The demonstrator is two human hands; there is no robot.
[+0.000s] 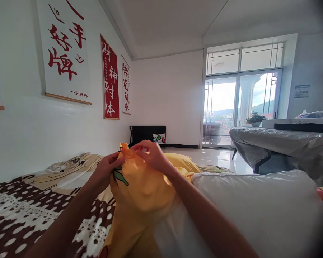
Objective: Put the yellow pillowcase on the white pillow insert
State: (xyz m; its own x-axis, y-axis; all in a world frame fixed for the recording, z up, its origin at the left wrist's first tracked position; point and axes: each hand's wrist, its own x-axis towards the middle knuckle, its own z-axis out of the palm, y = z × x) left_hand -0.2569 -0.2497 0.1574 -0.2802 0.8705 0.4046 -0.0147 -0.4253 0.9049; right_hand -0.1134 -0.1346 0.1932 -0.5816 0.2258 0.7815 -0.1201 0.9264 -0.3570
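A yellow pillowcase [142, 193] with a green printed motif is held up in front of me, its lower part hanging down to the bottom of the view. My left hand [107, 168] pinches its upper left edge between thumb and fingers. Close beside it, my right hand [150, 154] has its fingers bent onto the top edge, where the cloth is gathered. A plump white pillow [258, 200] lies to the right, and part of the yellow cloth borders it. My right forearm crosses in front of the pillow.
A brown and white dotted blanket [21, 218] spreads at left. Beyond the hands stands a low black piece of furniture [148, 134]. At right is a table under a plastic cover [271, 138]. Scrolls [110, 79] hang on the left wall; a glass door [220, 107] is at the back.
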